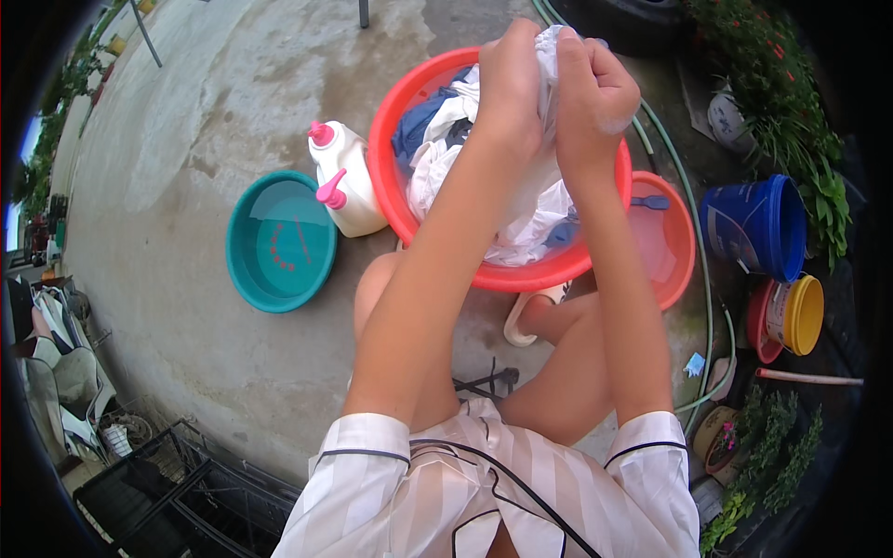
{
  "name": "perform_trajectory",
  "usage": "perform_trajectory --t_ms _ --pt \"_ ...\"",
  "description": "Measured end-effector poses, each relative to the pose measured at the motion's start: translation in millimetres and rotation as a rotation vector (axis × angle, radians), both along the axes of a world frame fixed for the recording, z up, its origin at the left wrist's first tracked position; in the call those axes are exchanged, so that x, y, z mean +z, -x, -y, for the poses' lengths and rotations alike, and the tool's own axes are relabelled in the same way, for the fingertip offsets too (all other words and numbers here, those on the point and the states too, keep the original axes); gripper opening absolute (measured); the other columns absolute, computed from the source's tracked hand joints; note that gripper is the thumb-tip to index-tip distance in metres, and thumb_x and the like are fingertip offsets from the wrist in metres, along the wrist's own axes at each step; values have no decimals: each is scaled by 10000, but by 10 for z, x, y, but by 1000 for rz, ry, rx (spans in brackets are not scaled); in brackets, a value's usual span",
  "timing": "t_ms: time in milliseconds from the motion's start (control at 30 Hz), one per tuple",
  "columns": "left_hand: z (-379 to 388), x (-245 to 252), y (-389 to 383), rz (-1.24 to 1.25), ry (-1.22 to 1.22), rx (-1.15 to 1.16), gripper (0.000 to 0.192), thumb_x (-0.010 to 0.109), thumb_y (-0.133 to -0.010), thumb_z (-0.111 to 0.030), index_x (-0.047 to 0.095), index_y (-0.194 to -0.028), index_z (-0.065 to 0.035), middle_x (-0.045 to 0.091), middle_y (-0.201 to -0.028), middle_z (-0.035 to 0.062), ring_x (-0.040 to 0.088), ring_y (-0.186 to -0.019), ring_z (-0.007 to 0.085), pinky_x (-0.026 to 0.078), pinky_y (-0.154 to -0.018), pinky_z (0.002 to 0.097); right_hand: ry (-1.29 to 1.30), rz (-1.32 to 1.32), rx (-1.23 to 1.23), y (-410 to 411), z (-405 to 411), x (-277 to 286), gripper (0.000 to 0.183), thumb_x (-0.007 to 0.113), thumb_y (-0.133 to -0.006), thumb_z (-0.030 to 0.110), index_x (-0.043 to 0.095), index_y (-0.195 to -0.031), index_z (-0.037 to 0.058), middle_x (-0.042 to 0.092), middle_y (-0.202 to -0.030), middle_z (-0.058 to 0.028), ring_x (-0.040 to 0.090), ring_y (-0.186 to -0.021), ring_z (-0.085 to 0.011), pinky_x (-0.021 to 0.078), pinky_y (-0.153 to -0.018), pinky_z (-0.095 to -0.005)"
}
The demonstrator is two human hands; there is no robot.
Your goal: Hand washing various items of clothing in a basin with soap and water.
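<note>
Both of my hands grip a wet white cloth [548, 77] above a red plastic basin [382, 150]. My left hand [513, 84] has its fingers closed around one side of the cloth. On the other side, my right hand [596, 97] is shut on it too, with some suds on the skin. White garments [446, 171] and a blue garment [418, 122] lie heaped in the basin below. My forearms hide part of that heap.
Left of the basin stand a white detergent jug [349, 174] with pink tops and a teal basin [241, 279] of water. To the right are an orange-red basin [680, 279] holding a blue-handled brush [650, 202], a green hose [701, 272], a blue bucket [746, 223] and a yellow bucket [806, 314].
</note>
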State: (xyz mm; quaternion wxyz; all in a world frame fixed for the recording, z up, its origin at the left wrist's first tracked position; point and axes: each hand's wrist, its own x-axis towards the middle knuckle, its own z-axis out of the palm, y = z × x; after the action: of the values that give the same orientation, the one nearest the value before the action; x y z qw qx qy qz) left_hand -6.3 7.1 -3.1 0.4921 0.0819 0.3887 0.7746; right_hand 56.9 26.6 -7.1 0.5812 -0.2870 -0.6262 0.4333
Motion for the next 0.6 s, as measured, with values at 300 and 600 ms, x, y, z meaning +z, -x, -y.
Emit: perform_trajectory --t_ms 300,600 --pt "35 40 -133 -51 8 -46 170 476 -810 -212 541 -800 -56 560 -699 27 523 -616 114 426 -569 278 202 -94 28 -71 -162 -46 278 555 -839 177 528 -605 30 445 -560 57 366 -534 -32 294 -493 -204" --pt "-6 -131 158 -93 -6 -129 193 458 -823 -245 507 -798 -60 510 -675 34 492 -597 118 416 -546 263 -33 67 126 -34 185 -4 338 576 -801 166 420 -540 16 346 -477 21 308 -490 -49 250 -434 -232"
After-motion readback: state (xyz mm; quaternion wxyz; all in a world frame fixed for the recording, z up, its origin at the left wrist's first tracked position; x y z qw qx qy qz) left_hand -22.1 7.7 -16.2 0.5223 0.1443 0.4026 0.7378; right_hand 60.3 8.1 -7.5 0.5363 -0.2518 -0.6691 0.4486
